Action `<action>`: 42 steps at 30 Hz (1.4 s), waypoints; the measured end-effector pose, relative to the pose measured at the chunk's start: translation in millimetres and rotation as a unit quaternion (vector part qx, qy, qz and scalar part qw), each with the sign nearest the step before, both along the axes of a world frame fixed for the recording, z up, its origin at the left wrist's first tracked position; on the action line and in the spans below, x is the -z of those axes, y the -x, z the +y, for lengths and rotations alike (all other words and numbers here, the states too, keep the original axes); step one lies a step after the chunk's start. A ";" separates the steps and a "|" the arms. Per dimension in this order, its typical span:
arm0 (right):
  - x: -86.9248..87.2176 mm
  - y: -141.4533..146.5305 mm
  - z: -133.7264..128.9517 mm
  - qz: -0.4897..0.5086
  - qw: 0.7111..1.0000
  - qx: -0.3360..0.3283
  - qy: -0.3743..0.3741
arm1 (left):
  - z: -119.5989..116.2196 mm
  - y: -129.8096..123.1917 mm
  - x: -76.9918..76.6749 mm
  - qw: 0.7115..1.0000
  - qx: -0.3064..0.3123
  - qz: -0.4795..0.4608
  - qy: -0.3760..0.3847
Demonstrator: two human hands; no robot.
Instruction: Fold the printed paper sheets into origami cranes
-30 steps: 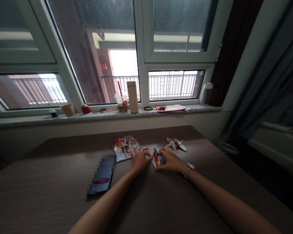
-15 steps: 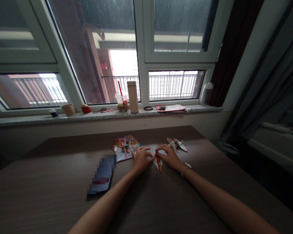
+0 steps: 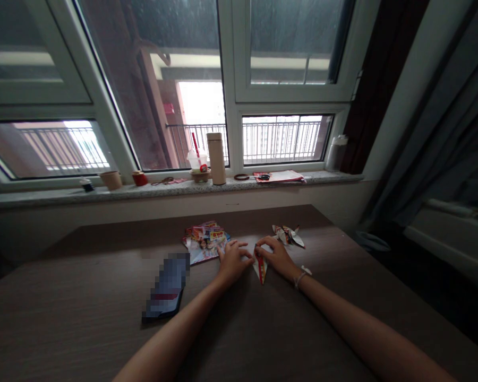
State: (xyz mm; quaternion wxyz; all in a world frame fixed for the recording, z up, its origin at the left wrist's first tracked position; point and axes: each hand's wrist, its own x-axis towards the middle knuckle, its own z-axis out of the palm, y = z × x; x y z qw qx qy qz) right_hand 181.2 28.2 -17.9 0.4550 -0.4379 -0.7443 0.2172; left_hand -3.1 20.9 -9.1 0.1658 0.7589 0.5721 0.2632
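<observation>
A small folded paper piece (image 3: 262, 269), red, yellow and white with a point toward me, lies on the brown table between my hands. My right hand (image 3: 276, 255) pinches its far end between thumb and fingers. At its left edge is my left hand (image 3: 235, 261), fingers spread and thumb and index tip close to the paper. Behind my left hand lies a stack of colourful printed sheets (image 3: 207, 244). Folded paper shapes (image 3: 289, 235) rest just beyond my right hand.
A phone (image 3: 167, 289) lies on the table (image 3: 83, 297) left of my left forearm. On the windowsill (image 3: 163, 189) stand a beige flask (image 3: 216, 159), a cup with a red straw (image 3: 197, 160), a paper cup (image 3: 111, 180), a red container (image 3: 139, 178) and scissors on papers (image 3: 279, 176).
The folded paper has turned slightly and shifted a little right, showing more of its printed face. My left hand has moved slightly right; my right hand stays on the paper's far end.
</observation>
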 end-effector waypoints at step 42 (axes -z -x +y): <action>22.5 -11.8 8.8 -0.089 0.996 -0.019 0.012 | 0.8 -0.8 -7.1 0.995 -0.065 -0.071 0.006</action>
